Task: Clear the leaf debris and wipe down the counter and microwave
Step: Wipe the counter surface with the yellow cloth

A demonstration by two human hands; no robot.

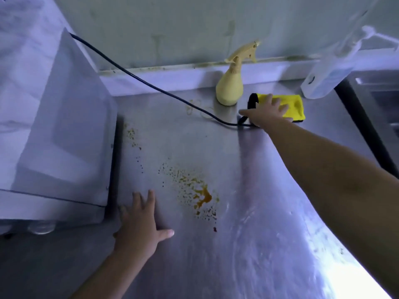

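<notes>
The steel counter [259, 212] fills most of the view, glaring at 5 o'clock and meeting a stained wall [172, 29] at 12. The microwave [60, 126] stands at 9 o'clock, its side edging the open middle of the counter. A black cord [129, 72] runs from its top rear across the counter toward 1 o'clock. A clear bottle [328, 70] (blurred) shows at 2, near the counter's dark right edge. The right hand [266, 113] reaches to 1 o'clock, its fingers spread and straight, lying on a yellow cloth [295, 106] without grasping it. The left hand [138, 227] lies flat at 7, fingers released, just beside the microwave's front corner. A spray bottle [228, 89] stands left of the cloth. Debris [200, 190] around an orange stain lies at centre, between the hands; more specks sit by the microwave's foot at 10.
</notes>
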